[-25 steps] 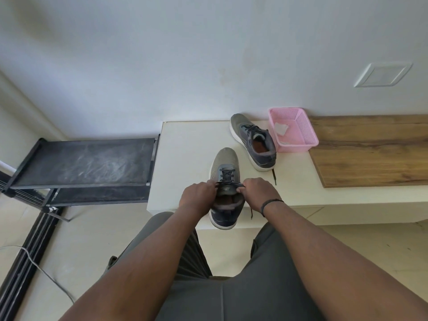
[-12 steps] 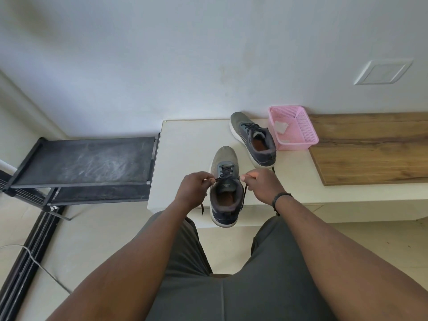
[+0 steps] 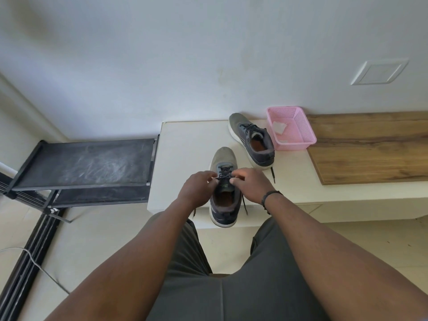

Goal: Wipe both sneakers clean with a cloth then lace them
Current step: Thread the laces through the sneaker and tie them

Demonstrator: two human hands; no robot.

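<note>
Grey sneakers (image 3: 223, 188) (image 3: 252, 141): 2; pink basket (image 3: 292, 128): 1

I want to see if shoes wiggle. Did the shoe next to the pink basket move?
No. The far sneaker lies as before, its heel beside the pink basket on the white bench.

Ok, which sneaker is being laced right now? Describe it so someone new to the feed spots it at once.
Start at the white bench against the wall and go to its near edge. The near sneaker lies there, heel toward the person, with the left hand and right hand pinching its laces. The far sneaker, untouched, lies by the pink basket.
</note>
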